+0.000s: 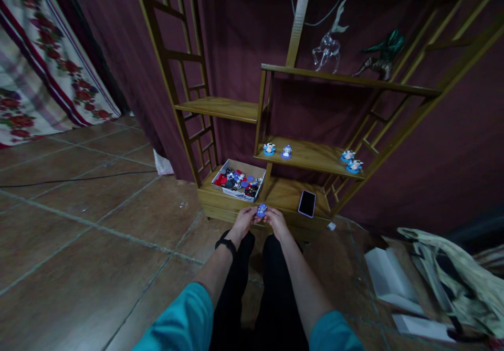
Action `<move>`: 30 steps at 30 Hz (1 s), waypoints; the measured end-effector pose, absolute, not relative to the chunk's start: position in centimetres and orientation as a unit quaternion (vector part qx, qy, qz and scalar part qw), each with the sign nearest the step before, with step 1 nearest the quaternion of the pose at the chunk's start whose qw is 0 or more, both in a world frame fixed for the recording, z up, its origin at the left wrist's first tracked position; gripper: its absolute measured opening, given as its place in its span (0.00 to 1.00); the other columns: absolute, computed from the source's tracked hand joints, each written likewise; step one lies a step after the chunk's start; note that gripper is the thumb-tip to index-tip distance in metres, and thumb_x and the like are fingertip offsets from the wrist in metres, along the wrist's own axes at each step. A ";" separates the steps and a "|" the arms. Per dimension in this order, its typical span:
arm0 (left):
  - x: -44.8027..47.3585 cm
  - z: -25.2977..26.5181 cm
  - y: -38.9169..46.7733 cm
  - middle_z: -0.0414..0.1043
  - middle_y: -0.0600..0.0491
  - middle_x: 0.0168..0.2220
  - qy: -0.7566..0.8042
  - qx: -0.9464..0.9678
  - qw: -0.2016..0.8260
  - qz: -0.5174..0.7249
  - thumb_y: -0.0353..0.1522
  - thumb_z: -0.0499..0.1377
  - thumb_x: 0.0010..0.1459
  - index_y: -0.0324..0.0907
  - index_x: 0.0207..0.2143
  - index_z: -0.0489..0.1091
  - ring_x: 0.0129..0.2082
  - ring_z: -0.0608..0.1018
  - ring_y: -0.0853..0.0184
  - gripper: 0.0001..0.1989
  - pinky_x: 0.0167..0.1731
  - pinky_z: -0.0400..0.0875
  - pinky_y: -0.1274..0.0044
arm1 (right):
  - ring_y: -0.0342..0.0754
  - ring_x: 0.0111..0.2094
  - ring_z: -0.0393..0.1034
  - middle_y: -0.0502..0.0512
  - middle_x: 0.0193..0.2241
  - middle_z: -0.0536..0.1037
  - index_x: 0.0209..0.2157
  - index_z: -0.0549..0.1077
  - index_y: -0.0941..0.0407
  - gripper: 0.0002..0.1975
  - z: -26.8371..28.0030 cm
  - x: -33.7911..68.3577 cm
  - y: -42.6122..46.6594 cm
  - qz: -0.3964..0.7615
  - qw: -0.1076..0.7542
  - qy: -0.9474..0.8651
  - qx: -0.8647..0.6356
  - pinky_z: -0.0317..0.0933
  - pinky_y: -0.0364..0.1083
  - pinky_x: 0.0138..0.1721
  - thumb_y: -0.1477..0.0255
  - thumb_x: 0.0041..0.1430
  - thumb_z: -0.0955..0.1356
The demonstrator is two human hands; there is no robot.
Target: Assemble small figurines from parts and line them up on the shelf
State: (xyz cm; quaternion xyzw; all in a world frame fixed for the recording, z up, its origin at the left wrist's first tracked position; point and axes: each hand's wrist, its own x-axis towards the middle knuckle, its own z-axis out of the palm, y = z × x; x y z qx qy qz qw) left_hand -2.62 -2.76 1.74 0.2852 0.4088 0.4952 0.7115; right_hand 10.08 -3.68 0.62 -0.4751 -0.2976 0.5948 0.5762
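From where I'm standing, the person is holding a small purple-and-white plastic figurine on a round base (261, 211) just in front of the lower wooden shelf's (281, 189) front edge, near the front right corner of an open white cardboard box (237, 194). The fingers of the left hand (244, 220) and of the right hand (277, 222) are grasping it from either side. The box is sitting toward the lower shelf's left end, holding a jumble of red, black, white and purple toy pieces (238, 180). A dark-screened phone with a pale purple rim (307, 204) is lying by the front edge, toward the right corner. Above, on the middle wooden shelf (311, 156), a blue-and-white figurine (269, 149) is standing near the left end, a purple-and-white one (286, 152) beside it, and two blue-based figurines (354, 167) are standing close together near the right end.
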 end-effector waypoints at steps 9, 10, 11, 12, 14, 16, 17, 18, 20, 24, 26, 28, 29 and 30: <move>-2.9 1.3 -2.2 0.70 0.51 0.19 0.415 0.247 0.711 0.512 0.27 0.62 0.47 0.34 0.24 0.68 0.18 0.71 0.74 0.04 0.22 0.68 0.82 | 0.40 0.24 0.67 0.49 0.24 0.75 0.39 0.72 0.55 0.20 1.6 10.1 -4.3 0.632 0.530 -0.345 -0.447 0.61 0.40 0.27 0.69 0.39 0.72; -2.9 1.2 -2.2 0.69 0.51 0.18 0.418 0.244 0.709 0.512 0.27 0.61 0.47 0.34 0.24 0.68 0.17 0.71 0.75 0.04 0.21 0.67 0.82 | 0.41 0.25 0.68 0.50 0.26 0.76 0.39 0.72 0.55 0.21 1.6 10.1 -4.5 0.636 0.528 -0.354 -0.438 0.62 0.40 0.28 0.69 0.38 0.72; -3.0 1.2 -2.1 0.69 0.52 0.17 0.421 0.241 0.709 0.511 0.27 0.61 0.47 0.34 0.23 0.68 0.17 0.70 0.75 0.04 0.20 0.67 0.83 | 0.41 0.26 0.69 0.50 0.28 0.76 0.39 0.72 0.55 0.21 1.7 10.1 -4.6 0.638 0.529 -0.361 -0.428 0.62 0.41 0.29 0.69 0.38 0.72; -3.0 1.2 -2.1 0.68 0.52 0.17 0.423 0.240 0.709 0.511 0.27 0.61 0.47 0.34 0.23 0.68 0.16 0.70 0.75 0.04 0.19 0.66 0.83 | 0.42 0.28 0.70 0.51 0.30 0.76 0.40 0.72 0.54 0.22 1.7 10.1 -4.7 0.640 0.530 -0.366 -0.419 0.62 0.41 0.30 0.70 0.38 0.72; -3.0 1.2 -2.1 0.68 0.53 0.17 0.422 0.243 0.707 0.513 0.27 0.61 0.46 0.35 0.23 0.68 0.16 0.69 0.76 0.04 0.18 0.65 0.84 | 0.42 0.30 0.71 0.52 0.33 0.76 0.40 0.71 0.54 0.22 1.9 10.0 -4.9 0.642 0.532 -0.370 -0.410 0.62 0.41 0.32 0.70 0.38 0.73; -2.9 1.2 -2.2 0.68 0.54 0.17 0.419 0.247 0.699 0.524 0.27 0.62 0.46 0.35 0.25 0.69 0.16 0.69 0.76 0.03 0.18 0.64 0.84 | 0.43 0.31 0.71 0.53 0.34 0.76 0.39 0.71 0.55 0.22 2.0 9.9 -5.0 0.642 0.532 -0.370 -0.410 0.62 0.42 0.33 0.70 0.37 0.73; -2.9 1.2 -2.2 0.68 0.54 0.18 0.417 0.248 0.695 0.531 0.27 0.62 0.45 0.36 0.25 0.69 0.16 0.69 0.76 0.04 0.18 0.65 0.84 | 0.43 0.32 0.71 0.53 0.34 0.76 0.38 0.71 0.55 0.21 2.0 9.9 -5.0 0.641 0.533 -0.369 -0.412 0.63 0.42 0.33 0.70 0.37 0.73; -2.9 1.2 -2.3 0.68 0.55 0.18 0.413 0.249 0.693 0.535 0.28 0.62 0.45 0.36 0.26 0.70 0.16 0.69 0.77 0.04 0.19 0.65 0.84 | 0.44 0.32 0.71 0.53 0.34 0.76 0.38 0.71 0.55 0.21 2.1 9.9 -5.0 0.639 0.534 -0.367 -0.414 0.63 0.42 0.33 0.69 0.37 0.73; -2.9 1.3 -2.4 0.70 0.54 0.20 0.400 0.252 0.698 0.538 0.28 0.62 0.45 0.36 0.28 0.70 0.17 0.70 0.76 0.06 0.21 0.67 0.83 | 0.44 0.32 0.71 0.53 0.33 0.76 0.37 0.71 0.55 0.21 2.1 9.9 -5.0 0.633 0.543 -0.362 -0.417 0.63 0.43 0.34 0.69 0.37 0.73; -3.0 1.6 -2.6 0.73 0.50 0.25 0.374 0.258 0.714 0.532 0.27 0.63 0.45 0.35 0.32 0.71 0.23 0.74 0.73 0.09 0.27 0.69 0.80 | 0.44 0.32 0.71 0.52 0.33 0.75 0.39 0.70 0.55 0.22 1.9 9.9 -4.9 0.617 0.563 -0.354 -0.422 0.63 0.43 0.34 0.69 0.37 0.73; -3.0 1.7 -2.7 0.74 0.49 0.27 0.372 0.266 0.715 0.529 0.25 0.64 0.43 0.35 0.34 0.72 0.24 0.74 0.73 0.12 0.28 0.69 0.80 | 0.44 0.32 0.70 0.52 0.33 0.75 0.39 0.69 0.55 0.23 1.7 9.9 -4.9 0.610 0.568 -0.353 -0.425 0.63 0.43 0.34 0.69 0.37 0.73; -3.0 1.9 -2.9 0.74 0.49 0.29 0.373 0.277 0.715 0.523 0.24 0.65 0.41 0.36 0.36 0.72 0.26 0.74 0.73 0.15 0.29 0.68 0.80 | 0.43 0.31 0.70 0.51 0.32 0.75 0.38 0.68 0.54 0.23 1.7 9.9 -4.9 0.606 0.570 -0.352 -0.428 0.63 0.43 0.34 0.69 0.36 0.74; -2.9 2.0 -2.9 0.74 0.49 0.29 0.373 0.281 0.716 0.519 0.23 0.65 0.40 0.36 0.36 0.72 0.26 0.74 0.72 0.17 0.30 0.68 0.80 | 0.44 0.31 0.70 0.51 0.32 0.75 0.38 0.68 0.54 0.24 1.6 9.9 -4.8 0.604 0.572 -0.352 -0.429 0.63 0.43 0.33 0.68 0.36 0.74; -2.9 2.0 -2.9 0.74 0.49 0.30 0.371 0.284 0.718 0.516 0.23 0.66 0.39 0.36 0.37 0.72 0.27 0.74 0.72 0.18 0.31 0.67 0.80 | 0.44 0.31 0.70 0.51 0.31 0.75 0.38 0.68 0.54 0.24 1.6 9.8 -4.8 0.602 0.574 -0.350 -0.430 0.63 0.43 0.33 0.68 0.35 0.74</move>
